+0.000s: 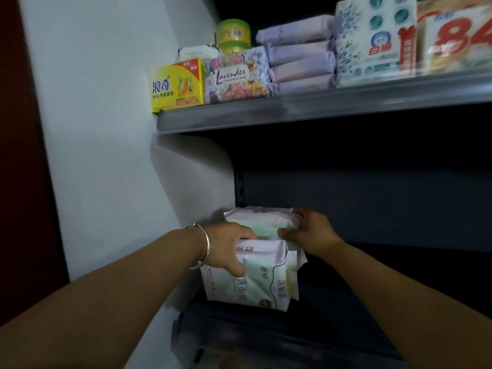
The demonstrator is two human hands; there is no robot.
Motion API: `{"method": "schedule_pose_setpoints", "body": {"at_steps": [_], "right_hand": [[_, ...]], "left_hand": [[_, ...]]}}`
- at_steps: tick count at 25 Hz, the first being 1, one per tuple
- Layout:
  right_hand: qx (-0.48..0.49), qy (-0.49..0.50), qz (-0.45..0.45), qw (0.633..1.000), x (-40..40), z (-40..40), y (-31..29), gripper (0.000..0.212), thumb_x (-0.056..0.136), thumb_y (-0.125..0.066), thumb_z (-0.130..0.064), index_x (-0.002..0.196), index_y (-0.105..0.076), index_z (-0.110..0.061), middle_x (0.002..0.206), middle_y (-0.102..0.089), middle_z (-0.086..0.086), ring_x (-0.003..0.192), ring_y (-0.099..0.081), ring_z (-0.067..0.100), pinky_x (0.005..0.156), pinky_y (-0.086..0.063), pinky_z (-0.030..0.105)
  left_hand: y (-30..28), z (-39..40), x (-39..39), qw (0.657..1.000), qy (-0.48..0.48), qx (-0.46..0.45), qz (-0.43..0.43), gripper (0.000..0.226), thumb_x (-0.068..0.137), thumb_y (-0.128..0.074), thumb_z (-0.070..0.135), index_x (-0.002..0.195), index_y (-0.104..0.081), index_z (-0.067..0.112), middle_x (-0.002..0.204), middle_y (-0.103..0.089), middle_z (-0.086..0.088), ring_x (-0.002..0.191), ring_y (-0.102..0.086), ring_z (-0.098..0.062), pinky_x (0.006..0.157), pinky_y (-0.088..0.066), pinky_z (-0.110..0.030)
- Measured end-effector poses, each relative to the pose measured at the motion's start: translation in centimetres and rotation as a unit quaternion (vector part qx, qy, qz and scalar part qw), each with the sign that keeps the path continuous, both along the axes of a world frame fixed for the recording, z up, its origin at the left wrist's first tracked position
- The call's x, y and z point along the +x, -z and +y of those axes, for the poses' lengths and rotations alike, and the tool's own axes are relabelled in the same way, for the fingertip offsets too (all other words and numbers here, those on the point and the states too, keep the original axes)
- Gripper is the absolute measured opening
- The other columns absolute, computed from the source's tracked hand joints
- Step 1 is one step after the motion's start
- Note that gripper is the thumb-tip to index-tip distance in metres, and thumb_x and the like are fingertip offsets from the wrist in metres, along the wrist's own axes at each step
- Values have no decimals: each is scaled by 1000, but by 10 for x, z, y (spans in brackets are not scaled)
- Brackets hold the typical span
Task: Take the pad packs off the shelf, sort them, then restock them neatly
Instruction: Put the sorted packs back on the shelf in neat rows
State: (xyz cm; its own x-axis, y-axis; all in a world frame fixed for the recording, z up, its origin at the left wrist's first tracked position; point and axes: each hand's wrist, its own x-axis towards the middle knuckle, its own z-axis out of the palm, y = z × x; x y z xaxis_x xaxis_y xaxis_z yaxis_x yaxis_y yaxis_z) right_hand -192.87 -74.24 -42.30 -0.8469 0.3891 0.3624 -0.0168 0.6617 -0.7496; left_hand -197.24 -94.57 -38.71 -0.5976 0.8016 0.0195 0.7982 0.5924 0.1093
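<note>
**Both hands on a row of pad packs, lower shelf**

Two bare forearms reach in from the bottom edge toward the left end of the dark lower shelf [332,339]. The left hand [226,247], with a bangle [206,245] on its wrist, lies over the top left corner of the front pack [253,280]; its fingers [235,265] curl down the printed face and grip it. That pack stands on edge, its broad face toward the camera and tipped slightly, its long axis running left to right along the shelf, and its print reads sideways or upside down. The packs [262,227] stand one behind another in a short row that runs away from the camera into the shelf. Only their top edges show, pale pink and pale green, so how many there are cannot be told.

The right hand [310,230] holds the right side of the row farther back, thumb on the near side and fingers curled round the far end of a rear pack. Its fingertips are hidden behind the wrapping.

The shelf's floor and back are too dark to make out.

Above, the upper shelf [292,113] carries a yellow box [175,85], a floral box [235,75] marked "Lavender", a green jar [233,34] behind them, a stack of lilac packs [299,53] lying flat, and a white carton [375,41]. A red-printed package [458,38] is cut off at the right edge and blurred.
</note>
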Motion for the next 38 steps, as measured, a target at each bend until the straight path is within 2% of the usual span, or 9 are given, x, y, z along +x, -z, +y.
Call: {"method": "schedule_pose_setpoints", "body": {"at_steps": [6, 9, 15, 22, 25, 28, 31, 34, 38], "right_hand": [[74, 19, -49, 996, -39, 7, 21, 59, 78, -76, -29, 128, -52, -7, 123, -58, 11, 107, -57, 20, 73, -36, 13], [71, 30, -56, 995, -49, 8, 24, 58, 77, -76, -30, 125, -54, -6, 120, -60, 11, 96, -57, 15, 71, -38, 14], [91, 64, -70, 991, -70, 12, 22, 58, 78, -76, -33, 125, -54, -6, 125, -58, 11, 113, -57, 22, 76, -38, 16], [34, 60, -37, 997, -59, 13, 25, 62, 79, -75, -30, 127, -47, -3, 127, -54, 15, 114, -55, 27, 77, -39, 20], [13, 104, 62, 993, -32, 14, 22, 46, 88, -63, -33, 122, -52, -3, 124, -54, 14, 107, -55, 25, 80, -40, 23], [-119, 90, 81, 986, 4, 14, 20, 34, 97, -48, -35, 111, -59, -6, 103, -60, 7, 83, -56, 15, 71, -39, 20], [-242, 19, 51, 969, 35, 14, 22, 41, 94, -43, -52, 93, -63, -16, 104, -66, 8, 93, -62, 21, 81, -48, 31], [-288, -113, 13, 951, 54, 7, 25, 37, 88, -50, -55, 102, -65, -24, 105, -70, -1, 98, -65, 14, 84, -52, 30], [-280, -203, -76, 935, 63, -10, 32, 66, 69, -78, -46, 126, -54, -23, 114, -69, -6, 105, -65, 14, 94, -52, 35]], "left_hand": [[6, 11, -39, 1000, -3, -26, -12, 50, 71, -73, 21, 118, -56, 24, 102, -62, 2, 83, -57, -14, 76, -52, -28], [7, 16, -47, 999, -4, -37, -14, 52, 73, -73, 22, 122, -54, 24, 108, -62, 0, 91, -59, -17, 80, -52, -29], [6, 23, -55, 998, -6, -55, 3, 59, 75, -73, 26, 129, -49, 25, 116, -57, 1, 103, -58, -19, 87, -53, -31], [4, 22, -50, 999, -17, -28, -14, 56, 74, -73, 26, 125, -51, 25, 111, -58, 3, 97, -58, -15, 82, -52, -26], [2, 18, -42, 998, -28, 36, -41, 45, 73, -75, 25, 114, -57, 23, 104, -62, 3, 90, -61, -14, 79, -53, -27], [0, 16, -28, 985, -55, 135, -97, 32, 75, -74, 22, 104, -61, 21, 100, -68, -1, 86, -67, -17, 76, -56, -30], [0, 18, -10, 952, -73, 251, -161, 22, 78, -72, 18, 98, -62, 20, 98, -70, -1, 83, -68, -16, 68, -55, -25], [2, 20, 6, 912, -86, 341, -209, 19, 80, -70, 19, 98, -63, 18, 95, -71, 2, 79, -68, -11, 60, -52, -17], [11, 20, 18, 844, -87, 445, -285, 25, 82, -68, 16, 105, -64, 11, 102, -71, -5, 90, -69, -19, 82, -56, -34]]}}
